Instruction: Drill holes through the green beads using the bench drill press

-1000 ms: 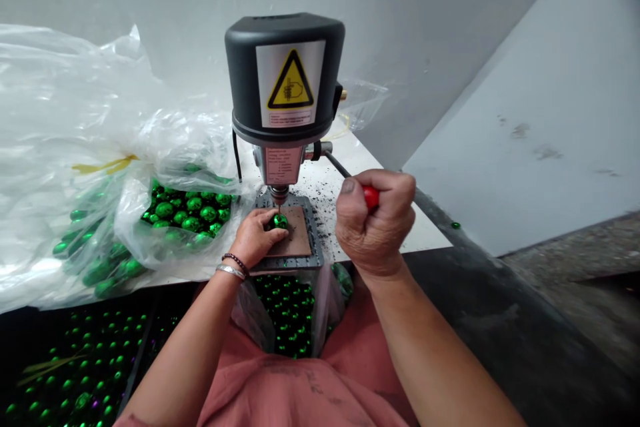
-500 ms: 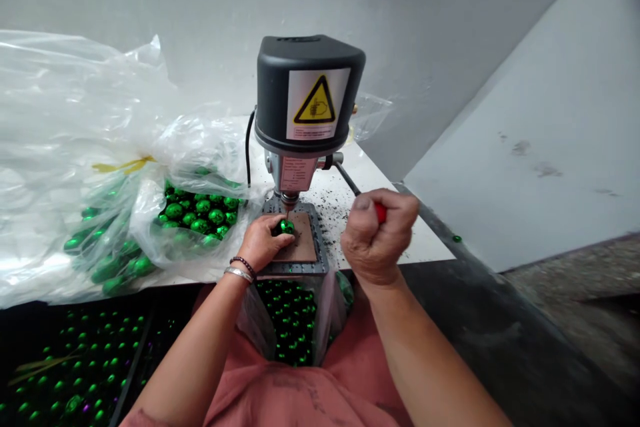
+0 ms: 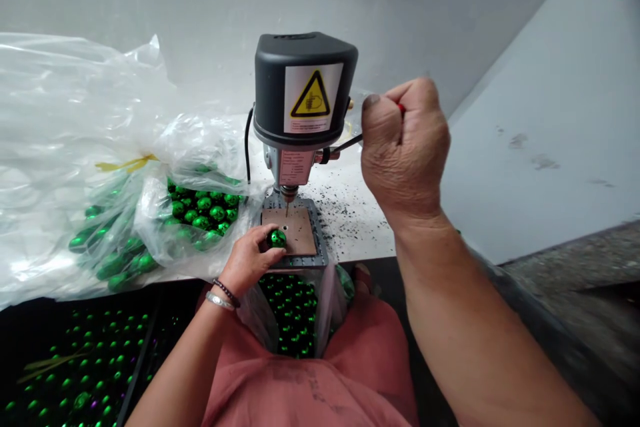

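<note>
Pinching green ball (image 3: 277, 238) between left thumb (image 3: 273, 255) and fingers (image 3: 260, 232)

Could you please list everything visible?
Flat table: one, white, centre
Metal drill press: one, black and grey, on table
Square board: one, brown, on press base
Shiny ball: one, green, at board
Other shiny balls: many, green, bagged and below table
Plastic sheeting: uncounted, clear, left
Small chips: many, dark, table
Plain walls: two, grey, background
Bracelets: two, dark and silver, left wrist
Left hand: one, bare, holding ball
Right hand: one, bare, round red-knobbed lever
</note>
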Demonstrator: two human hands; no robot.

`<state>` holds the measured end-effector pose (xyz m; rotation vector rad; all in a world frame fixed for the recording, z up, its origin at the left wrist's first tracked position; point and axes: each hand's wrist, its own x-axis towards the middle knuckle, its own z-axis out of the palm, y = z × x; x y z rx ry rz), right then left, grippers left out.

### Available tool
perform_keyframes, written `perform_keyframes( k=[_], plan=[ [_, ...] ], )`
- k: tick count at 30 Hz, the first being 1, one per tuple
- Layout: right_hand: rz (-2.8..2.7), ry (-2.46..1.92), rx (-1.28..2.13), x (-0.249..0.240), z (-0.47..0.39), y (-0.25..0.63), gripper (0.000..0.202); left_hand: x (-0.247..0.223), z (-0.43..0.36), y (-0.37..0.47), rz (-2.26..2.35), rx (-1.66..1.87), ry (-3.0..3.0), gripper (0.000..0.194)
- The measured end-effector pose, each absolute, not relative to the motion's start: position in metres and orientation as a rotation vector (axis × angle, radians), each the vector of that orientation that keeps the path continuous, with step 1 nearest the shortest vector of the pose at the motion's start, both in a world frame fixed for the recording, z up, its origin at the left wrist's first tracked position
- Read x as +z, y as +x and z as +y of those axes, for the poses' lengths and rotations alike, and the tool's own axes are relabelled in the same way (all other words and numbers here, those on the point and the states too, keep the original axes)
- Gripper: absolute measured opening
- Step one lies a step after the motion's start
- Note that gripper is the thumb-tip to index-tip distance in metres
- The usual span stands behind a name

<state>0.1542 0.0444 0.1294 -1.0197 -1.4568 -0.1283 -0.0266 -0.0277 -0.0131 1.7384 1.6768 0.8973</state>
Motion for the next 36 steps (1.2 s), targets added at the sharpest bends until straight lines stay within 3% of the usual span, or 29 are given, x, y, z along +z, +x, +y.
perform_keyframes(
  k=[7, 11, 15, 20, 23, 28, 32, 36],
  plan=[
    [-1.485, -0.993, -0.135, 0.126, 0.042, 0.156, 0.02, 0.001, -0.043, -0.029, 1.546, 0.792, 1.825, 0.058],
    [-1.483, -0.983, -0.166, 0.123, 0.039, 0.157, 0.022, 0.011, -0.017, -0.054, 2.079, 0.885, 1.862, 0.037],
    [-1.482, -0.95, -0.165, 0.122, 0.039, 0.156, 0.021, 0.015, 0.006, -0.082, 2.667, 0.486, 1.834, 0.038],
    [-1.471, -0.91, -0.116, 0.121, 0.039, 0.156, 0.016, 0.008, 0.009, -0.09, 2.644, 0.083, 1.878, 0.037],
    [-1.481, -0.913, -0.078, 0.121, 0.039, 0.156, 0.014, 0.01, 0.005, -0.091, 2.548, 0.357, 1.885, 0.042],
    [-1.465, -0.954, -0.086, 0.118, 0.038, 0.157, 0.013, 0.022, -0.017, -0.085, 1.817, 1.348, 1.287, 0.041],
    [-1.455, -0.942, -0.097, 0.115, 0.037, 0.157, 0.013, 0.022, -0.037, -0.069, 1.049, 1.446, 0.613, 0.031],
    [-1.465, -0.946, -0.124, 0.114, 0.035, 0.157, 0.014, 0.012, -0.044, -0.059, 0.882, 1.421, 0.408, 0.031]
  ],
)
